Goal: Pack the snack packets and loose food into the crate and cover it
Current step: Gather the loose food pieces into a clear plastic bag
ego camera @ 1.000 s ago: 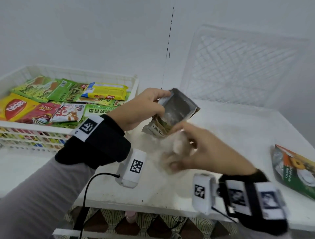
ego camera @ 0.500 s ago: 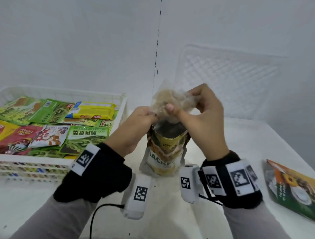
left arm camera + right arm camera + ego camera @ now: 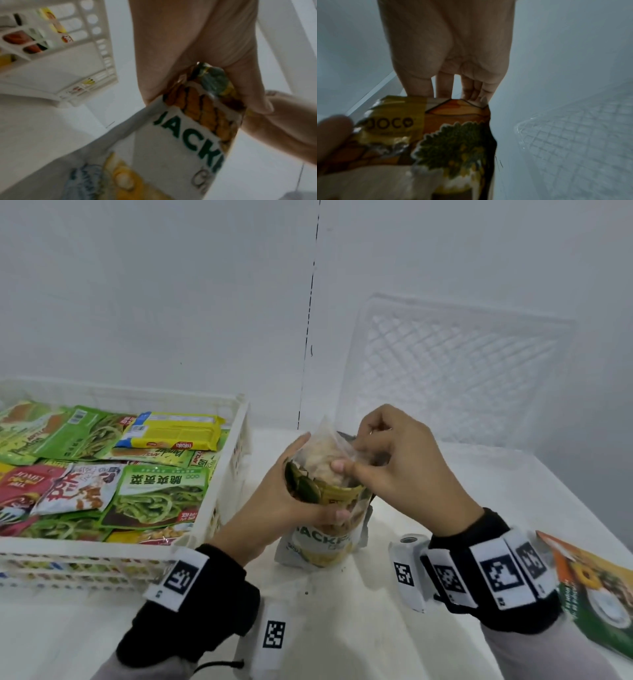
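A yellow and white jackfruit pouch (image 3: 323, 539) stands upright on the white table (image 3: 445, 494), its mouth open. My left hand (image 3: 291, 491) grips the pouch around its upper part (image 3: 202, 102). My right hand (image 3: 380, 460) pinches a clear plastic bag of pale loose food (image 3: 325, 457) that sits half inside the pouch mouth. The right wrist view shows the pouch's top edge (image 3: 453, 105) against my fingers (image 3: 445, 83). The white crate (image 3: 226, 460) at the left holds several snack packets (image 3: 161, 491).
A white lattice lid (image 3: 455, 371) leans upright against the wall behind the pouch. A green and orange snack packet (image 3: 596, 587) lies flat at the table's right edge. The crate's slotted side (image 3: 101, 44) is close to my left hand.
The pouch went from tilted in the air to standing on the table. My right hand brought the clear bag of food up over the pouch mouth and has lowered it partly inside.
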`<state>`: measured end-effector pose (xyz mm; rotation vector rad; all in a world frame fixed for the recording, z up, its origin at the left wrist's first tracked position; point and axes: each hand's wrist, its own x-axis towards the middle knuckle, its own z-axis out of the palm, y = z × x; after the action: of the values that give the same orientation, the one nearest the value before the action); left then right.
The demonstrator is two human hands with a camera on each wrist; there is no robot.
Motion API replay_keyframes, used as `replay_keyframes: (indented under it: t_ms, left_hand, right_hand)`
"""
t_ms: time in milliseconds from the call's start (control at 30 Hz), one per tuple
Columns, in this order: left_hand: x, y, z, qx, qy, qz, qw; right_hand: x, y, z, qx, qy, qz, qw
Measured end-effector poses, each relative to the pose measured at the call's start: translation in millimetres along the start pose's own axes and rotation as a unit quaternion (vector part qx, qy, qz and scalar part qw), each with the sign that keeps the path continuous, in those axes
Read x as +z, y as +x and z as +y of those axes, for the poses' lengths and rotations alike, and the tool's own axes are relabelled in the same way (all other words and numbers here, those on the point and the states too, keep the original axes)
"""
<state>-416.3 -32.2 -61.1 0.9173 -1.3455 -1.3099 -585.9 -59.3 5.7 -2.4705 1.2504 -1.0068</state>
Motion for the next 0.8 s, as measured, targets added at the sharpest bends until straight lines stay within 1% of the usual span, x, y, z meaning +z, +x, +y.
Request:
replay_keyframes:
  t_ms: [67, 133, 167, 200, 233, 267, 333, 400, 467, 533, 633, 733, 800]
  left_hand:
    - [3, 1, -3, 0.029, 0.042, -0.020, 0.998]
    - [7, 1, -9, 0.028, 0.070, -0.012, 0.997]
    - [8, 1, -12, 0.024, 0.075, 0.001, 0.997]
    - [9, 1, -14, 0.020, 0.075, 0.017, 0.997]
    - [9, 2, -16, 0.016, 0.072, 0.030, 0.997]
    - [8, 3, -17, 0.015, 0.068, 0.037, 0.997]
    - [6, 5, -18, 0.028, 0.057, 0.042, 0.997]
    - [4, 6, -18, 0.046, 0.049, 0.050, 0.996]
    - [4, 6, -18, 0.058, 0.047, 0.061, 0.995]
    - [5, 5, -20, 0.069, 0.043, 0.064, 0.995]
    - [5, 2, -25, 0.059, 0.033, 0.054, 0.996]
    - [5, 0, -31, 0.050, 0.066, 0.044, 0.996]
    - [5, 1, -35, 0.031, 0.079, 0.053, 0.995]
  right_hand:
    - [-7, 1, -3, -0.037, -0.088, -0.082, 0.992]
    - [-11, 4, -8, -0.062, -0.214, -0.154, 0.963]
    - [-11, 6, -11, -0.067, -0.268, -0.170, 0.946]
    - [-11, 7, -13, -0.074, -0.297, -0.175, 0.936]
    - [-10, 7, -17, -0.077, -0.291, -0.168, 0.939]
    - [-8, 7, -20, -0.069, -0.260, -0.157, 0.950]
    - [-7, 6, -26, -0.060, -0.172, -0.161, 0.970]
    - [-8, 5, -29, -0.048, -0.116, -0.229, 0.965]
    - [-10, 5, -32, -0.031, -0.089, -0.303, 0.948]
    - [-13, 6, -32, -0.023, -0.093, -0.345, 0.934]
    - [-13, 13, -35, -0.018, -0.158, -0.393, 0.906]
    - [-3, 23, -38, 0.007, -0.209, -0.447, 0.870]
    - [8, 31, -37, 0.028, -0.238, -0.485, 0.841]
